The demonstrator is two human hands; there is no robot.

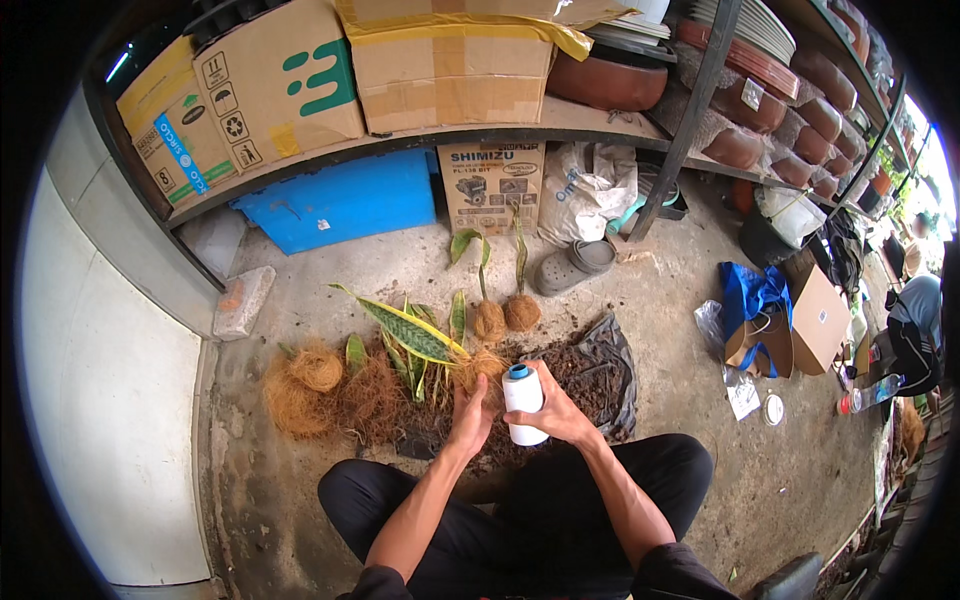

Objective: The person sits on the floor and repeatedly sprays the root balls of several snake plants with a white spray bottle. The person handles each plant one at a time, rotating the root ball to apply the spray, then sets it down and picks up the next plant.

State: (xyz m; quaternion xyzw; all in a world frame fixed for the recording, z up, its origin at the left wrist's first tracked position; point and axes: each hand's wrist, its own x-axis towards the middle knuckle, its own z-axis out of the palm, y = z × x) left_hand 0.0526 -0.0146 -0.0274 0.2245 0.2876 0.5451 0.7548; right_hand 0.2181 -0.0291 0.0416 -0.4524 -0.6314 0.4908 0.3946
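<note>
My left hand [472, 420] grips a fibre-wrapped root ball [480, 367]. From it a snake plant leaf [405, 326], green with yellow edges, leans out to the left. In my right hand [559, 409] is a white spool of thread [523, 401] with a blue core end, held upright close beside the ball. Under both hands lies a dark plastic sheet [619, 352] bearing loose brown soil [589, 382]. Just beyond stand two plants in round coir balls [490, 321], [523, 312]. Left of my hands are loose coconut fibre [289, 397] and further snake plants [397, 360].
A grey clog [574, 266] and a pump carton [491, 187] lie ahead, near a blue plastic bin [352, 202] under a shelf [420, 136]. To the right are a blue bag [754, 292], a cardboard box [817, 322], a bottle [874, 394] and another person [915, 330].
</note>
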